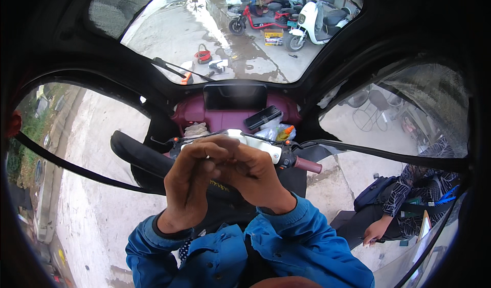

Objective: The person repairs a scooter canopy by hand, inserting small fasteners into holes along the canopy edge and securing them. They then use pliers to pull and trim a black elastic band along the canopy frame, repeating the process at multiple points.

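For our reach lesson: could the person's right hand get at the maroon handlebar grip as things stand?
Probably yes: the right hand is near, and nothing seems to cover the maroon grip.

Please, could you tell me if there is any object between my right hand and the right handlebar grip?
No separate object is visible between the right hand and the dark red grip. Only the black switch housing sits at the grip's inner end, toward the hand. The space beneath the hand is hidden.
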The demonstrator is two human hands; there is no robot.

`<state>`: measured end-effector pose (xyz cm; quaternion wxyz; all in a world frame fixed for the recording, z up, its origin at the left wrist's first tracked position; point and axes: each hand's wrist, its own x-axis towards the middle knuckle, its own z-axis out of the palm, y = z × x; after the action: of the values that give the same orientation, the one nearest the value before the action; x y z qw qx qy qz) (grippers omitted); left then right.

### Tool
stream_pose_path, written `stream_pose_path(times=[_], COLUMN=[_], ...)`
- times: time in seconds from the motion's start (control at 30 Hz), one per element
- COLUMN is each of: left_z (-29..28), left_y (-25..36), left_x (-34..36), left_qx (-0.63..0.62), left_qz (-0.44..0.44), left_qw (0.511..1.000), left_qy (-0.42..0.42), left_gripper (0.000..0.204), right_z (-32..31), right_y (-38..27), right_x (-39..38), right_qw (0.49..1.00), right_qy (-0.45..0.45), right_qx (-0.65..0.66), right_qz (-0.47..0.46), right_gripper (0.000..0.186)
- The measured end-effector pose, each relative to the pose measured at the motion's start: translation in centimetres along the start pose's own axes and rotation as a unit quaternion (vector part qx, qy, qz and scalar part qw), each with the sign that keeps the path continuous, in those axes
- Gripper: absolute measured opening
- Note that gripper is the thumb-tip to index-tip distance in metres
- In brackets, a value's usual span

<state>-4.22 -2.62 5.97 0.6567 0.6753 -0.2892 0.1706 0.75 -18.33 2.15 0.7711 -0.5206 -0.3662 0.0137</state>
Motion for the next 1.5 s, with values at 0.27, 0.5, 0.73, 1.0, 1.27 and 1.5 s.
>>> stream_pose_path(times=[0.27,0.5,0.73,1.0,1.27,1.5], left_z=[3.1,3.0,1.5,0.6,0.4,1.6], left_y=[-5.8,-10.9,-14.2,-16.3,-17.4,-17.0], left_x=[-4.4,-5.0,-4.6,-4.4,-4.1,-3.9], left_qx=[0.136,-0.025,-0.043,-0.036,-0.148,-0.134], left_qz=[0.017,-0.06,-0.082,-0.103,-0.17,-0.165], left_qw=[0.989,0.998,0.996,0.994,0.974,0.977], left_qy=[0.062,-0.001,-0.006,-0.013,-0.029,-0.015], left_gripper=[0.032,0.029,0.021,0.02,0.03,0.027], right_z=[-3.9,-4.0,-2.2,-0.6,-1.4,-1.4], right_y=[1.1,3.7,7.0,8.2,9.1,8.8], right_x=[-7.3,-10.9,-10.9,-9.0,-8.0,-7.9], right_qw=[0.974,0.946,0.939,0.916,0.913,0.911], right_qy=[0.028,0.149,0.269,0.372,0.354,0.381], right_qx=[0.12,0.155,0.127,-0.058,-0.174,-0.123], right_qz=[0.192,0.243,0.171,0.138,0.106,0.104], right_gripper=[0.019,0.015,0.015,0.022,0.014,0.013])
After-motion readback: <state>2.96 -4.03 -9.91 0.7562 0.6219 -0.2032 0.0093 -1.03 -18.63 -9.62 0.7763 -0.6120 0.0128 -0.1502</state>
